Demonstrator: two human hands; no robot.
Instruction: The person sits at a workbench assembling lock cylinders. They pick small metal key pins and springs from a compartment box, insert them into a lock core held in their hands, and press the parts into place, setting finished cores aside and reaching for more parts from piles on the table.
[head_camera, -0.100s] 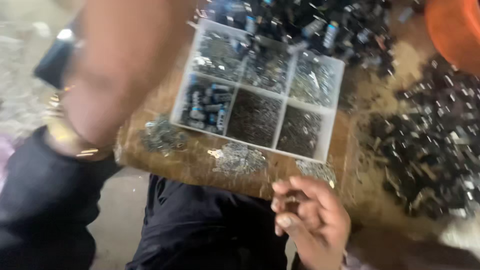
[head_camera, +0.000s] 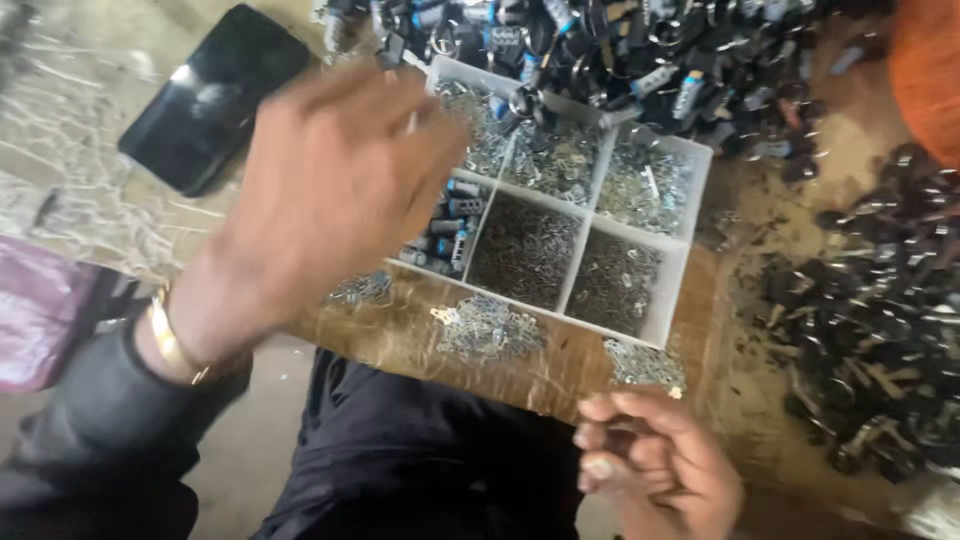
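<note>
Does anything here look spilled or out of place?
Yes. Small silvery metal parts lie in loose heaps on the wooden board, outside the white compartmented plastic tray. A black phone lies on the littered ground beside the work.

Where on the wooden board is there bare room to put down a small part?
Bare wood shows on the wooden board between the middle pile of metal clips and the left hand, and along the near edge. Behind, the white divided tray fills the board. The right corner is crowded by a second clip pile and the right hand.
</note>
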